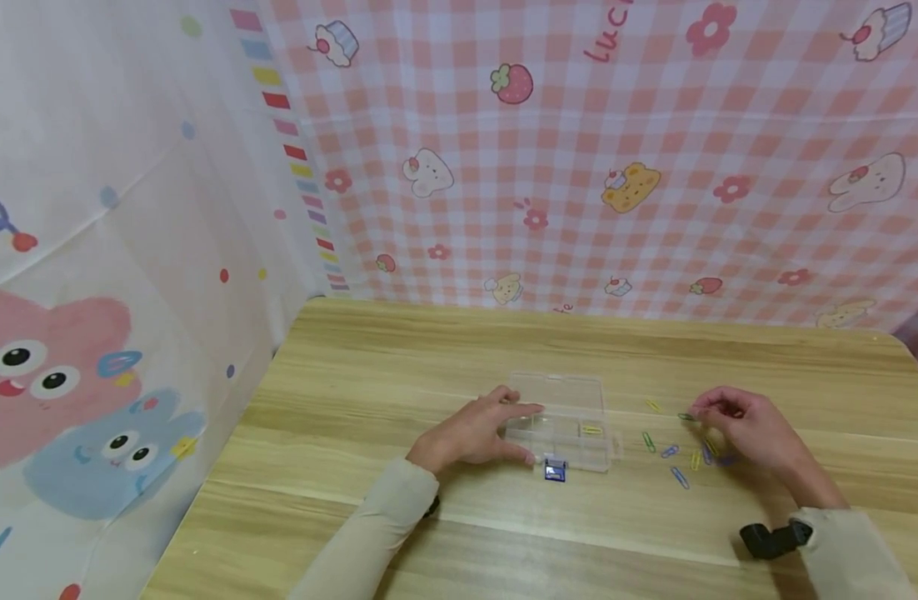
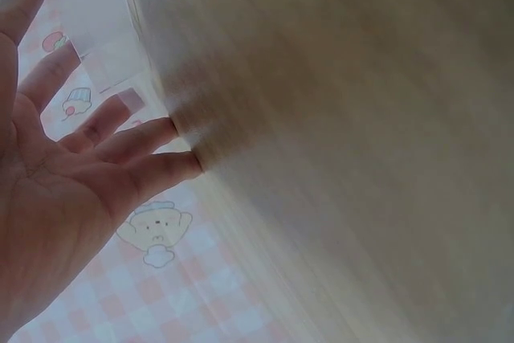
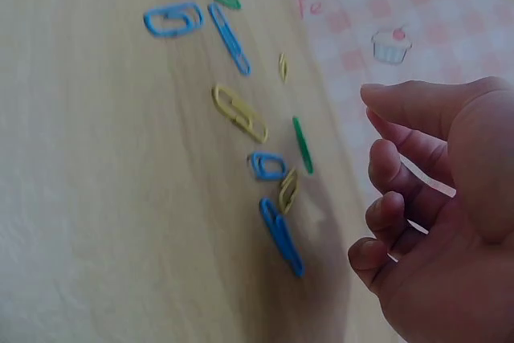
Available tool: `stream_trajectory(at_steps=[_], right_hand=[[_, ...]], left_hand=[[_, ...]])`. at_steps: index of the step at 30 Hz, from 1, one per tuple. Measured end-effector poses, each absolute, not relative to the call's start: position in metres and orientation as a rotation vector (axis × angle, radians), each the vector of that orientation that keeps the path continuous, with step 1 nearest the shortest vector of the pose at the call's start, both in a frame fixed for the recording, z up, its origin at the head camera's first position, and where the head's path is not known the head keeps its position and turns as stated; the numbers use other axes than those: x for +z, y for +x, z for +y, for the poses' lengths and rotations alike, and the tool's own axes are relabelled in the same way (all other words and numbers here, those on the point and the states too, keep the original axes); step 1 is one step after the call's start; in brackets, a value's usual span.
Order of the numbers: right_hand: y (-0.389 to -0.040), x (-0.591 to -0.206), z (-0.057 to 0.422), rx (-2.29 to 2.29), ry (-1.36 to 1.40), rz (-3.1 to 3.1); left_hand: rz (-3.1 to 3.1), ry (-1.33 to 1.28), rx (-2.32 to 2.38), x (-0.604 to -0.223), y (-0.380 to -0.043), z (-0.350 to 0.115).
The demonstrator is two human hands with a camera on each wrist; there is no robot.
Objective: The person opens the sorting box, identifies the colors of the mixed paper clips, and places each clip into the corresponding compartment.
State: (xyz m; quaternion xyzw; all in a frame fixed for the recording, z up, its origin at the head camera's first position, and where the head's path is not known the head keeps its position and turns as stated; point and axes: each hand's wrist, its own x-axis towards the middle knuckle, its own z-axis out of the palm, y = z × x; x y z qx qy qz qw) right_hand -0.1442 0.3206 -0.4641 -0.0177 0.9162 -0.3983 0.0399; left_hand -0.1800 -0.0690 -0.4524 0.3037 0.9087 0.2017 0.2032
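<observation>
A clear plastic compartment box (image 1: 567,454) lies on the table with its transparent lid (image 1: 560,392) raised at the back. My left hand (image 1: 477,429) rests at its left side, fingers spread, thumb near the front corner and index finger reaching over the compartments. The left wrist view shows those fingers (image 2: 152,174) extended. A yellow paper clip (image 1: 591,430) lies in a right-hand compartment. My right hand (image 1: 744,421) hovers over the loose clips, fingers loosely bent, thumb and index fingertips close beside a green paper clip (image 1: 686,416). Nothing shows between these fingertips (image 3: 373,95) in the right wrist view.
Blue, yellow and green paper clips (image 1: 680,477) are scattered right of the box, several partly under my right hand. A small dark blue piece (image 1: 555,472) sits at the box's front edge. Behind the wooden table (image 1: 429,350) hangs a pink checked cloth (image 1: 474,225).
</observation>
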Motion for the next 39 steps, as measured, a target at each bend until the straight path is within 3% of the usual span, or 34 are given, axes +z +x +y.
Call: stream_trajectory(at_steps=[15, 39], right_hand=[[-0.17, -0.467, 0.308, -1.171, -0.185, 2.727], [-0.182, -0.477, 0.302, -1.154, -0.182, 2.667]], left_hand=[[2.526, 0.866, 0.574, -0.455, -0.181, -0.066], [2.522, 0.834, 0.589, -0.454, -0.181, -0.07]])
